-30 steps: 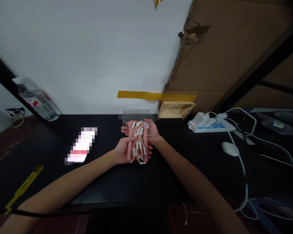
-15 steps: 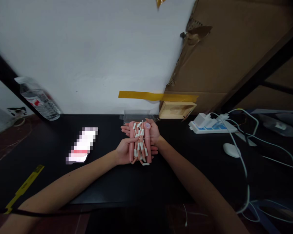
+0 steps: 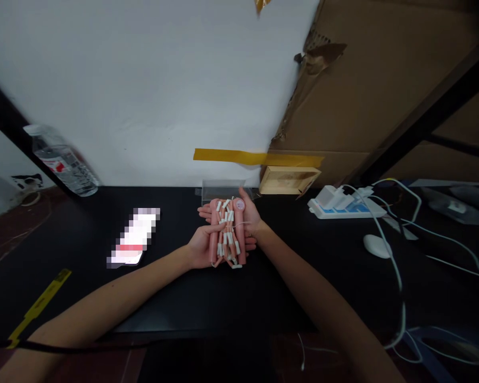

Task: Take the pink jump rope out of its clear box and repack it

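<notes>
closest to me, a black cable [image 3: 83, 351] with a yellow tag [image 3: 40, 308] runs across the near left of my feed. past it, over the black table [image 3: 175, 314], i have the beaded jump rope [image 3: 227, 231] bundled up, its pink-and-white segments folded between two pink handles [image 3: 213, 236]. my left hand [image 3: 201, 247] grasps it, thumb pressed across the near part and fingertips showing beyond the right handle. my right hand [image 3: 252, 217] cradles it from beneath, fingers stretched out past the left handle, thumb raised and released.

to the left lies a phone [image 3: 133, 236], its lit screen blurred; well to the right, a white mouse [image 3: 377, 246]. farther out i see a power strip [image 3: 345, 210] with plugs in it, a clear plastic box [image 3: 223, 190] just beyond the bundle, a wooden frame [image 3: 289, 181] and a water bottle [image 3: 67, 167]. behind these, yellow tape [image 3: 231, 155] spans the white panel [image 3: 163, 80] and the cardboard [image 3: 383, 80].
</notes>
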A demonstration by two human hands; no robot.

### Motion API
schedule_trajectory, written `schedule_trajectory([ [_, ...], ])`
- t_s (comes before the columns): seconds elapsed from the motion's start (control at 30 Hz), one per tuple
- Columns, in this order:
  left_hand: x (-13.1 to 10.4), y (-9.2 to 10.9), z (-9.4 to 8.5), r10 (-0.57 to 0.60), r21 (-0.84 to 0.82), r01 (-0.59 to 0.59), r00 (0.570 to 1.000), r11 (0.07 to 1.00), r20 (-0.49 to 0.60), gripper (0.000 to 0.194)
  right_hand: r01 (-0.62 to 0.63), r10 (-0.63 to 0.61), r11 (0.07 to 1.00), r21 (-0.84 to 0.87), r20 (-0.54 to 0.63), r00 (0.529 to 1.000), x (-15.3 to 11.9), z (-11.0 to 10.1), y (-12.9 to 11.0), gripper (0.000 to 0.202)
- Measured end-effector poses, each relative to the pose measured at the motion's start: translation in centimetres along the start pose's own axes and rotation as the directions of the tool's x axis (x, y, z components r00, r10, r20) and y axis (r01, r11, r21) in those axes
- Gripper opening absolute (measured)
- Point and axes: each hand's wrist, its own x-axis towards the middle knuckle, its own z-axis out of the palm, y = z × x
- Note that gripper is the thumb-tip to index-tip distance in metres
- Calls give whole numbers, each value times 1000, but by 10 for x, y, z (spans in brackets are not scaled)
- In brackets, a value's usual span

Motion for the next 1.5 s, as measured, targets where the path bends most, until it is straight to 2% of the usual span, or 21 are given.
schedule_trajectory([
  [0.43, 1, -1, -9, -2, 1, 2, 1000, 1000, -8, 59, -2, 2, 1000, 20, -6, 1000, 3, -3, 0, 100],
  [0.77, 0, -1, -5, -9, 1, 9, 1000, 1000, -8, 58, -6, 6, 1000, -5, 21, 1000, 2, -3, 0, 101],
  [0.97, 0, 0, -4, 27, 49, -28, 999, 998, 18, 55, 10, -8, 1000, -27, 48, 999, 2, -7, 0, 103],
  [1.03, 0, 3, -7, 30, 106, -28, 999, 994, -16, 50, 49, -47, 998, -35, 52, 998, 3, -9, 2, 101],
  [1.17, -2, 15, -10, 54, 280, 1, 980, 960, -190, 27, 170, -170, 985, -34, 19, 985, 6, -11, 4, 87],
  [1.3, -3, 32, -1, 210, 452, -73, 942, 889, -261, 18, 245, -249, 968, -52, -77, 965, 6, -14, 0, 77],
  [1.37, -5, 41, 4, 313, 577, -105, 910, 810, -273, 19, 319, -331, 941, -113, -108, 938, 5, -16, -5, 71],
  [1.43, -8, 50, 7, 420, 746, -80, 864, 661, -279, 20, 403, -439, 887, -225, -139, 888, 2, -20, -10, 64],
  [1.5, -11, 54, 7, 541, 905, -23, 808, 425, -233, 21, 468, -556, 798, -380, -162, 815, -3, -27, -14, 56],
])
